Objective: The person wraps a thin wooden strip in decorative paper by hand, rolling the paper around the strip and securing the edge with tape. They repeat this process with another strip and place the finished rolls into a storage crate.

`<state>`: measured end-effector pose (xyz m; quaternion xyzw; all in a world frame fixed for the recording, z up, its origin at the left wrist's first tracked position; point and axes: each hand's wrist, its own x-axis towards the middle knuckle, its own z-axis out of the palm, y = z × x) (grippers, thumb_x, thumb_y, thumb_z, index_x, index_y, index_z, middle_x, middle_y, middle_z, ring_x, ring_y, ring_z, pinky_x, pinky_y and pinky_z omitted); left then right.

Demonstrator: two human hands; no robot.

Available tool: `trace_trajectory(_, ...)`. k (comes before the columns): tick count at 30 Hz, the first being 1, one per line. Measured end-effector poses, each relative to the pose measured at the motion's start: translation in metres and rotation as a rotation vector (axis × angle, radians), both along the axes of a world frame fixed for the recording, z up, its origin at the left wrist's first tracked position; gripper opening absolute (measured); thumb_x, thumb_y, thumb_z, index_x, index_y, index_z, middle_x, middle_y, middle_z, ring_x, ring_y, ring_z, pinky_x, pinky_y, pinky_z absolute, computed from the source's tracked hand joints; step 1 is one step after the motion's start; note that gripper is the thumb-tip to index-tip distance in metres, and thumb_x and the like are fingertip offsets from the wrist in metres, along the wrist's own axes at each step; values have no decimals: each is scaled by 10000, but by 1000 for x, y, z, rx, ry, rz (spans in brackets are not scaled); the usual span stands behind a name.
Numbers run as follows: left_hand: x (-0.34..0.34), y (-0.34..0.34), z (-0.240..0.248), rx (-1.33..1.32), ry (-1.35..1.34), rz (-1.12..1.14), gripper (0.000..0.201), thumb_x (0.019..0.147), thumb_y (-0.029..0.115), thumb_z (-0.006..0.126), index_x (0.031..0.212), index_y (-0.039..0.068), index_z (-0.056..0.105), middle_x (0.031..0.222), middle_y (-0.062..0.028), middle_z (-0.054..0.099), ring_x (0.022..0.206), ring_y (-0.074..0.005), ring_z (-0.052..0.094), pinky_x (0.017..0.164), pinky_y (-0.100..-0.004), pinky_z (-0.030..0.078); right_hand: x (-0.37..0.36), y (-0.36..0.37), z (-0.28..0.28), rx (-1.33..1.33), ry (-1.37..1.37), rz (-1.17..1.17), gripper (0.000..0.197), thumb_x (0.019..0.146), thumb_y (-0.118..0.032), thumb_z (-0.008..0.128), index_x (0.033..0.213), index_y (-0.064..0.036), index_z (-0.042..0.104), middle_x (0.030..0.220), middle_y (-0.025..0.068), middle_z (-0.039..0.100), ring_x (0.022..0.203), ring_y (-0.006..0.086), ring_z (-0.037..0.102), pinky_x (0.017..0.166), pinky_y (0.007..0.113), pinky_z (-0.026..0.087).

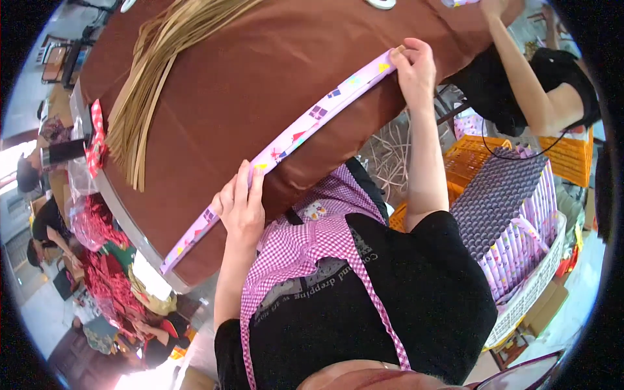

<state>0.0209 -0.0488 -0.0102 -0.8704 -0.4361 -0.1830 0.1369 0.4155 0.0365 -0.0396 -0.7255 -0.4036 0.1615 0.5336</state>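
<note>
A long lilac strip (312,119) printed with small coloured pictures runs slantwise over the brown-covered table (221,104). My right hand (416,65) pinches its far right end, where a bit of tan shows at the fingertips. Around the strip's middle, my left hand (242,207) grips it with fingers bent over its edge. From there the strip carries on to the near left edge of the table. Whether it is a flat band or a wrapped tube I cannot tell.
A bundle of thin tan strips (146,97) lies at the far left of the table. A red bow (96,140) hangs at its left edge. On the right, a white basket (530,305) holds stacked lilac tubes, beside orange crates (478,156). A co-worker's arm (520,71) reaches in.
</note>
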Motion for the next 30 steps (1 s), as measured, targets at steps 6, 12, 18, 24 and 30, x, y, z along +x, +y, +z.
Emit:
trace_trajectory(6, 2, 1, 1, -3, -7, -2, 381, 828, 73, 617, 1196, 131, 698, 1327, -35, 641, 1032, -165, 610, 901, -333, 359, 5, 0, 1, 28, -3, 6, 328, 907, -133, 719, 1161, 27, 586, 954, 107, 719, 893, 155, 677, 821, 283, 523)
trace_trajectory(12, 4, -1, -1, 13, -24, 0, 370, 834, 83, 608, 1190, 120, 704, 1307, -49, 654, 1021, -175, 619, 888, -343, 369, 6, 0, 6, 4, -6, 1, 339, 915, -154, 705, 1170, 41, 598, 990, 133, 720, 925, 173, 679, 828, 292, 526)
trace_trajectory(18, 3, -2, -5, 54, -30, 0, 352, 826, 85, 611, 1159, 109, 723, 1296, -61, 662, 1007, -184, 624, 881, -349, 379, 19, 2, -2, 61, 176, 80, 295, 927, -91, 653, 1165, 78, 607, 994, 95, 692, 922, 154, 648, 855, 282, 508)
trace_trajectory(24, 4, 2, -10, 100, -36, 2, 335, 824, 110, 615, 1140, 93, 724, 1276, -66, 666, 996, -181, 624, 863, -346, 387, 23, 5, -5, 49, 92, 86, 292, 951, -121, 624, 1174, 68, 615, 1022, 96, 694, 944, 162, 648, 890, 279, 494)
trace_trajectory(30, 5, 1, -7, 82, -58, -5, 333, 812, 148, 617, 1121, 85, 724, 1245, -74, 669, 975, -179, 622, 835, -349, 389, 31, 4, -9, 6, -85, 10, 299, 925, -127, 678, 1161, 48, 628, 1055, 119, 695, 973, 182, 648, 881, 307, 511)
